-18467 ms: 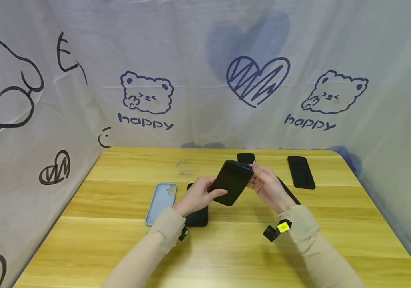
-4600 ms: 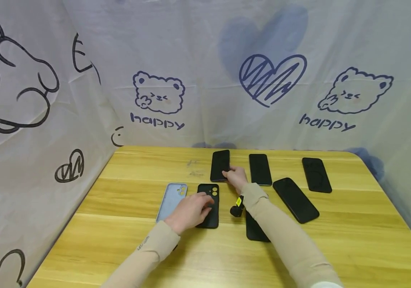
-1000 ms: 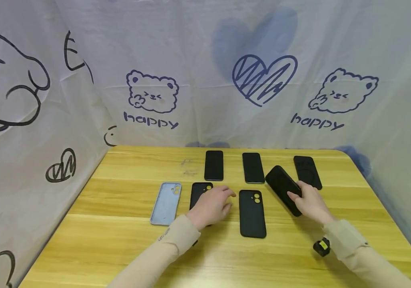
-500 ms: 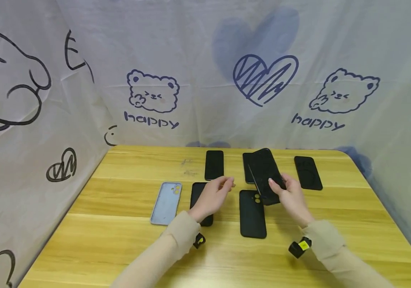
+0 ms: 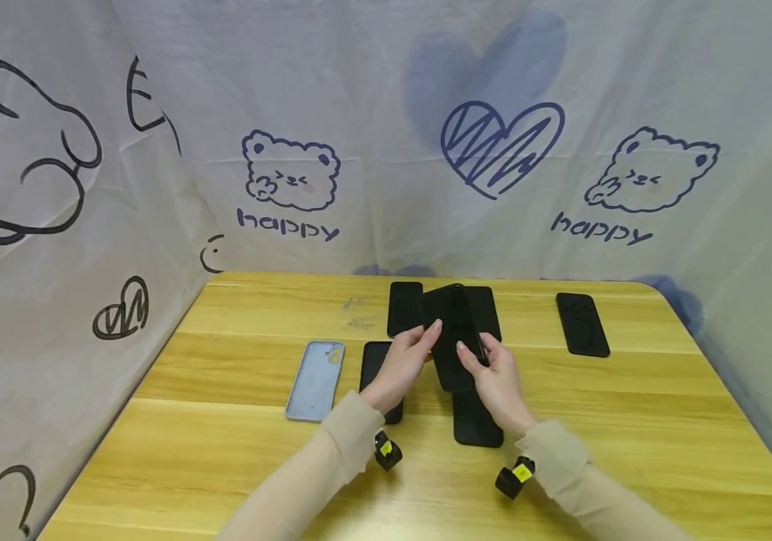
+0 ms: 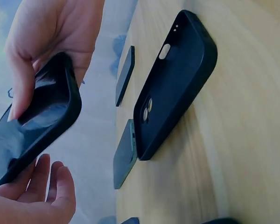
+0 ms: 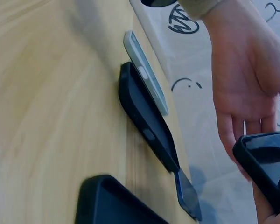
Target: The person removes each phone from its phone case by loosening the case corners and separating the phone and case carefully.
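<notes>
A black phone in a black case is raised above the table, tilted, between both hands. The left hand grips its left side, thumb on the screen. At the right edge the right hand holds it, its thumb lying over the glossy front in the left wrist view. In that view the case rim stands up around the dark screen. Below the held phone lies a black case, partly covered. Under the left arm is another black case; left of it lies a light blue case.
Along the back of the wooden table lie three dark phones: one at left, one in the middle partly behind the held phone, one at right. White printed cloth hangs behind and at the sides.
The right hand lifts the cased phone off the right of the table and brings it left to the middle. The left hand moves in and takes hold of its left side.
</notes>
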A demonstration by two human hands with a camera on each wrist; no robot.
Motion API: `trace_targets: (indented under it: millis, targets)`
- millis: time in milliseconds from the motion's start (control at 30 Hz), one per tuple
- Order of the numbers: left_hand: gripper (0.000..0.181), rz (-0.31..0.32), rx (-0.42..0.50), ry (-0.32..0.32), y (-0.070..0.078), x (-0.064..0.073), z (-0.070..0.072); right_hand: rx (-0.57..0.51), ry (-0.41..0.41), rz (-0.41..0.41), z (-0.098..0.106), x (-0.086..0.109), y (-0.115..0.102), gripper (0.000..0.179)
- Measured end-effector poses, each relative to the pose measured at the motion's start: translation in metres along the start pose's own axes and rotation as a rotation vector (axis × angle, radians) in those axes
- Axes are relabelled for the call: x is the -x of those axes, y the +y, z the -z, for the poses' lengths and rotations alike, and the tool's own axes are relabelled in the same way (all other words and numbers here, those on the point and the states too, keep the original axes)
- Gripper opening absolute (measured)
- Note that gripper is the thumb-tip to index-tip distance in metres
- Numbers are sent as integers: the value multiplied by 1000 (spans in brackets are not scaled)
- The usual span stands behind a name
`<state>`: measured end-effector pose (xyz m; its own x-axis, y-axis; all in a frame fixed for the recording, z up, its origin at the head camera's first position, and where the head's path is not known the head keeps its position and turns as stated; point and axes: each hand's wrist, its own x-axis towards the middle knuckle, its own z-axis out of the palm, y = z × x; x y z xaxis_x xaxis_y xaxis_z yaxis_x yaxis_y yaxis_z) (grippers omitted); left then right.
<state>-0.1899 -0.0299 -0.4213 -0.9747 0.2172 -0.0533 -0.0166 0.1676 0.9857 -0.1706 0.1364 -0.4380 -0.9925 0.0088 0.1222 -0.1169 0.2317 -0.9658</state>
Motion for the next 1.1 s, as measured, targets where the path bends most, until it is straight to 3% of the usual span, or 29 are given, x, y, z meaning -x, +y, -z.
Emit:
trace_targets:
  millis: [133, 233, 533, 733, 833, 967, 1100]
  targets:
    - [52, 4, 31, 77, -5, -2, -1, 98, 18, 54, -7, 0, 0, 21]
    - [43, -29, 54, 110, -6, -2, -1, 195, 29, 123, -9, -1, -1, 19]
    - [36, -132, 28, 136, -10, 2, -2, 389, 84, 343, -6, -6, -6, 24]
    - [31, -207, -31, 145, -16, 5, -2, 391, 106, 479, -1, -13, -14, 41]
    - [32, -228, -69, 133, -17, 6, 0, 319, 71, 460, 3, -17, -20, 40]
    - [34, -258, -104, 112, -18, 6, 4, 235, 8, 344, 8, -20, -30, 35]
    - [32, -272, -124, 100, -18, 6, 5, 222, -36, 251, 12, -24, -37, 31]
